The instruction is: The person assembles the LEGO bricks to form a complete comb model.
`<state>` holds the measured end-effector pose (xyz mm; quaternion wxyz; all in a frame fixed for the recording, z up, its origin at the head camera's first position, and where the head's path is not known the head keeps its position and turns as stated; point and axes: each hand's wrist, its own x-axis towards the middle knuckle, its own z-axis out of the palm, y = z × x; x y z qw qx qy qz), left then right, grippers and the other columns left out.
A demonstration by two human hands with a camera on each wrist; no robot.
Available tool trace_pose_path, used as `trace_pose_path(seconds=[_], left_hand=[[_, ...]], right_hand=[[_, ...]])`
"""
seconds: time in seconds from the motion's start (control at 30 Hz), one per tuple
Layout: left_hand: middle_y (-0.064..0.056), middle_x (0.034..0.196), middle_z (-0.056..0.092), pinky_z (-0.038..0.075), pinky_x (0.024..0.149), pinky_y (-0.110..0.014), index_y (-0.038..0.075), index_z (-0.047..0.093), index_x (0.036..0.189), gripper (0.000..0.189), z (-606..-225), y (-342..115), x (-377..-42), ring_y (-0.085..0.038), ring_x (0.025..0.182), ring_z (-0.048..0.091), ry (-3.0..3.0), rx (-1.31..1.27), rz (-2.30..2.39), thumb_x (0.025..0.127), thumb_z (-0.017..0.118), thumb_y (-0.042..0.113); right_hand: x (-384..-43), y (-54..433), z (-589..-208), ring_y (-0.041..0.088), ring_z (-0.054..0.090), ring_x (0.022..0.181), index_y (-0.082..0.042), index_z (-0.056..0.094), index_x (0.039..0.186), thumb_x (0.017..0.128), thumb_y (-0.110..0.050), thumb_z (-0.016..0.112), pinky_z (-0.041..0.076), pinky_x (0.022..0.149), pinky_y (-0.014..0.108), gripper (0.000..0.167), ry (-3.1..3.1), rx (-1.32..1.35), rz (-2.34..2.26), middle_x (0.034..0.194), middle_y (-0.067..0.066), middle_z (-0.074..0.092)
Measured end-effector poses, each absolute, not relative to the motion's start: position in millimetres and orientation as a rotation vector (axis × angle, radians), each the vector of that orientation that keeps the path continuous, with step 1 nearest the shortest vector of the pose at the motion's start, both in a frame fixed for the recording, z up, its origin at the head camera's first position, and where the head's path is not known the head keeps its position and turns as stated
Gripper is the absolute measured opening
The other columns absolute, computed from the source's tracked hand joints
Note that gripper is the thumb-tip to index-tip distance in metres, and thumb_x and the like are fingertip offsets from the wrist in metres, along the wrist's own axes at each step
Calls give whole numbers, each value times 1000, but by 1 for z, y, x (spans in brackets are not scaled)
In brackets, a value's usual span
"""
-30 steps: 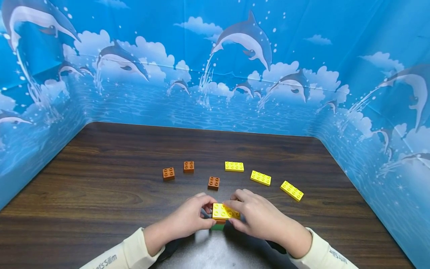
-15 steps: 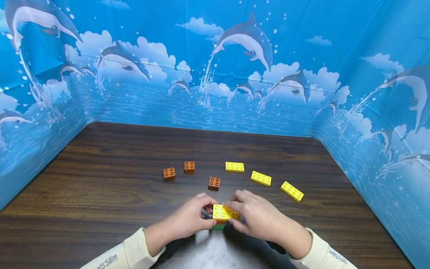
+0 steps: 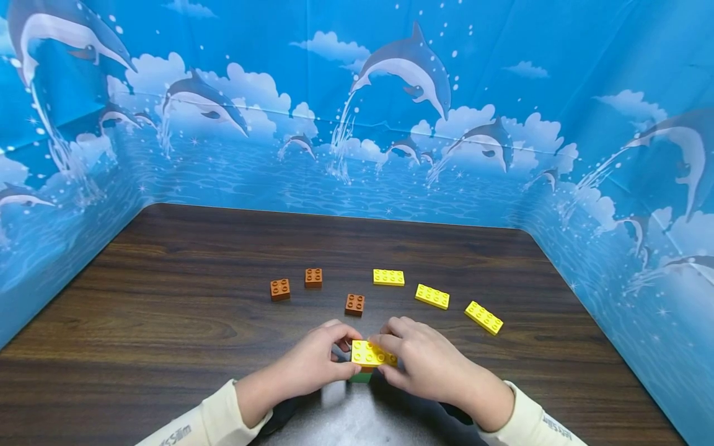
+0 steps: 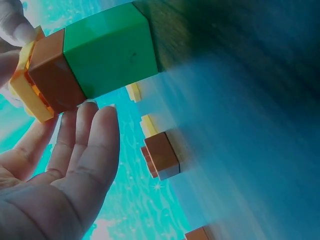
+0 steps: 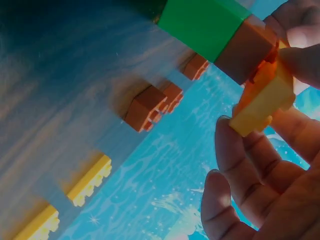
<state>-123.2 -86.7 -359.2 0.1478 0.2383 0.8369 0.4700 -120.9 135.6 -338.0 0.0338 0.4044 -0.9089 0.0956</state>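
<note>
A yellow toy building brick (image 3: 362, 352), flat and studded, lies on top of a brown brick (image 4: 55, 75), which sits on a taller green block (image 4: 110, 52). The yellow brick overhangs to the right and looks slightly tilted, with a gap and studs showing beneath it in both wrist views. My left hand (image 3: 315, 359) pinches its left end between thumb and index finger, the other fingers lying beside the brown brick. At the overhanging end, my right hand (image 3: 426, 359) grips the yellow brick, fingers over its far side and thumb at the near side.
Beyond the hands lie three loose brown bricks, the nearest brown brick (image 3: 354, 304) just behind the stack. Three flat yellow bricks, among them the middle yellow brick (image 3: 432, 296), lie to the right. A dolphin-print curtain (image 3: 346, 167) borders the dark wooden table (image 3: 167, 297).
</note>
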Motion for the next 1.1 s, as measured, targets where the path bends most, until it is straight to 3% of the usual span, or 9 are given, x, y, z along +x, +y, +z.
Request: trace_pose_path(seconds=[0.4,0.83,1.1], left_hand=[[0,99,56,52,76,-30,7,64,109,26,-361,-90,-122,-19,96,56,2428,705,1362,87,72,17],[0,101,58,52,77,-26,7,65,110,26,-363,-91,-127,-18,97,57,2419,730,1339,88,72,19],[0,103,59,52,81,-36,9,65,108,24,-359,-92,-128,-18,97,57,2408,726,1274,87,72,20]], right_hand=[[-123,142,-353,5,52,91,-19,68,118,87,-29,72,47,72,24,33,-2882,1106,787,104,-12,57],[-125,142,-355,6,52,85,-19,67,119,91,-32,68,45,70,23,31,-2887,1126,969,104,-9,56],[-126,141,-353,14,52,80,-15,68,119,89,-27,70,43,66,21,32,-2913,1153,957,101,-8,54]])
